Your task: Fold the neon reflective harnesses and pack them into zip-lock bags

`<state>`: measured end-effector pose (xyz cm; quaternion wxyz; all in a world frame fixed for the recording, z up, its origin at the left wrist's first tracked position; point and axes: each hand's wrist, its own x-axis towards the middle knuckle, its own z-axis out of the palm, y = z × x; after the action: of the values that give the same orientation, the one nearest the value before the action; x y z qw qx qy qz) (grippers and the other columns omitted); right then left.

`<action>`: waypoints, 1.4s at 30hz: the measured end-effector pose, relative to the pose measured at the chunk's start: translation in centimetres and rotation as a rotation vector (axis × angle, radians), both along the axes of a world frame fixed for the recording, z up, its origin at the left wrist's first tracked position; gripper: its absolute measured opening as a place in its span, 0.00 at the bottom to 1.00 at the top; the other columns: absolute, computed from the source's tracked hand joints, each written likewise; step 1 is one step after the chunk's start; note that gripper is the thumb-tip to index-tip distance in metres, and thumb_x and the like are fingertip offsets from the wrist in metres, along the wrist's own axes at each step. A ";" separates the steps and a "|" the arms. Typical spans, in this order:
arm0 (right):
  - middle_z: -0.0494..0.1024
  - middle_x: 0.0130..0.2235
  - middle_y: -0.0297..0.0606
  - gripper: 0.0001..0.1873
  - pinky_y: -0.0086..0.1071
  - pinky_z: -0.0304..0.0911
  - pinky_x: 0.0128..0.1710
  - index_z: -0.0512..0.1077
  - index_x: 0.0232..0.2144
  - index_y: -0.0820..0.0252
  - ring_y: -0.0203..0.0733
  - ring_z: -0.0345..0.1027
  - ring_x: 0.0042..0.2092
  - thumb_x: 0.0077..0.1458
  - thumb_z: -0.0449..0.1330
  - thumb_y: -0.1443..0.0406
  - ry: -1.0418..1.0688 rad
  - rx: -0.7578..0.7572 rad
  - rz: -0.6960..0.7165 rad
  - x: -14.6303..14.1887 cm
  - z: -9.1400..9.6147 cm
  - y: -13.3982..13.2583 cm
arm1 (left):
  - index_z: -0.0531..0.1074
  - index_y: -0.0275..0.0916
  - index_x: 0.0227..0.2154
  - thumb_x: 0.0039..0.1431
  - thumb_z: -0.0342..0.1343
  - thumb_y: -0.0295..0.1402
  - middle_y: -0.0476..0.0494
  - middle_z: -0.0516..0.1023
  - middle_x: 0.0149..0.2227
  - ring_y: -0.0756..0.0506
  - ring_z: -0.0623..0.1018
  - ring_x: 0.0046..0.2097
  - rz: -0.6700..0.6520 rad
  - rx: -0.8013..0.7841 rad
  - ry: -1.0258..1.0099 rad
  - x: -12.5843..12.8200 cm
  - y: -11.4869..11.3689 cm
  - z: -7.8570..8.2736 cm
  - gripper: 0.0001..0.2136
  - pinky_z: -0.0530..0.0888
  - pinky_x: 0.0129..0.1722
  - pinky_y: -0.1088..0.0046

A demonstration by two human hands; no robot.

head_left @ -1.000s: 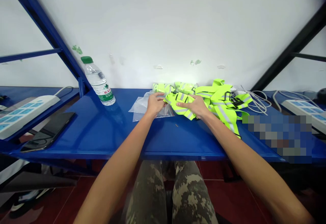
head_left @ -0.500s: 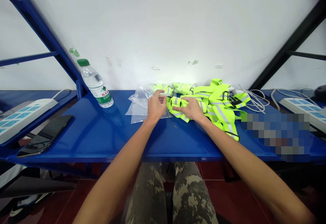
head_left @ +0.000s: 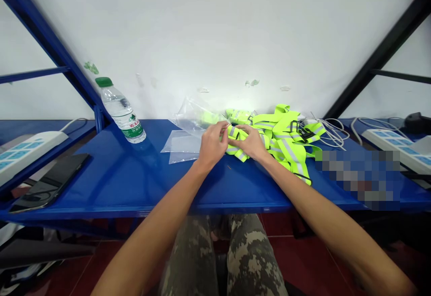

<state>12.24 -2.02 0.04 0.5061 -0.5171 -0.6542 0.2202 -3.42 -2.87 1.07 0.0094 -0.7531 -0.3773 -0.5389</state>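
Head view: half-curled right hand [head_left: 253, 143] holds yellow strapping [head_left: 237, 134]; left hand [head_left: 213, 142] pinched, its hold hidden.

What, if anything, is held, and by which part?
Right hand: folded strap, near its left end. Left hand: apparently the raised bag, by its edge; spot unclear.

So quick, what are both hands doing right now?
Left hand: fingertips closed, seemingly pinching the clear bag.
Right hand: partly closed, holding the yellow-green strap bundle.
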 end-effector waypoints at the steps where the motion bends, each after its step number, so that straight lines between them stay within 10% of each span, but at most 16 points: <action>1: 0.80 0.48 0.44 0.33 0.45 0.67 0.52 0.75 0.47 0.61 0.55 0.73 0.52 0.37 0.72 0.56 -0.005 0.011 0.030 0.0 -0.1 0.0 | 0.71 0.38 0.44 0.63 0.52 0.26 0.42 0.79 0.39 0.47 0.79 0.40 0.011 0.019 0.013 0.0 -0.1 0.0 0.08 0.75 0.43 0.69; 14: 0.80 0.48 0.40 0.24 0.41 0.64 0.55 0.76 0.46 0.58 0.51 0.73 0.51 0.44 0.67 0.62 -0.084 0.135 0.178 -0.3 0.1 -0.6 | 0.73 0.39 0.39 0.63 0.51 0.30 0.44 0.81 0.38 0.43 0.75 0.43 0.089 0.078 0.163 0.2 -0.7 0.7 0.06 0.71 0.46 0.64; 24: 0.79 0.40 0.39 0.30 0.41 0.65 0.48 0.70 0.38 0.58 0.50 0.72 0.46 0.34 0.72 0.50 0.193 0.017 0.005 0.5 0.2 0.4 | 0.69 0.37 0.49 0.63 0.49 0.26 0.38 0.76 0.45 0.42 0.74 0.48 0.085 -0.044 0.240 0.2 -0.4 0.1 0.13 0.70 0.51 0.63; 37: 0.77 0.42 0.40 0.21 0.43 0.64 0.51 0.67 0.37 0.58 0.49 0.70 0.45 0.37 0.64 0.61 0.179 0.020 -0.147 1.1 -1.5 2.0 | 0.69 0.38 0.43 0.60 0.49 0.24 0.40 0.75 0.44 0.43 0.73 0.47 -0.068 -0.085 0.290 2.2 -2.0 -0.8 0.10 0.70 0.50 0.65; 42: 0.75 0.41 0.39 0.21 0.41 0.65 0.49 0.65 0.37 0.56 0.48 0.69 0.45 0.37 0.63 0.62 0.237 -0.006 -0.158 1.1 -1.3 1.8 | 0.64 0.38 0.49 0.52 0.63 0.39 0.36 0.71 0.51 0.36 0.68 0.53 -0.013 -0.098 0.334 2.9 -2.5 -1.2 0.24 0.67 0.54 0.57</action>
<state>13.36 -0.17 -1.22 0.5940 -0.5390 -0.5464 0.2412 -0.52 -5.41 -0.13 0.0319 -0.8341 -0.3913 -0.3874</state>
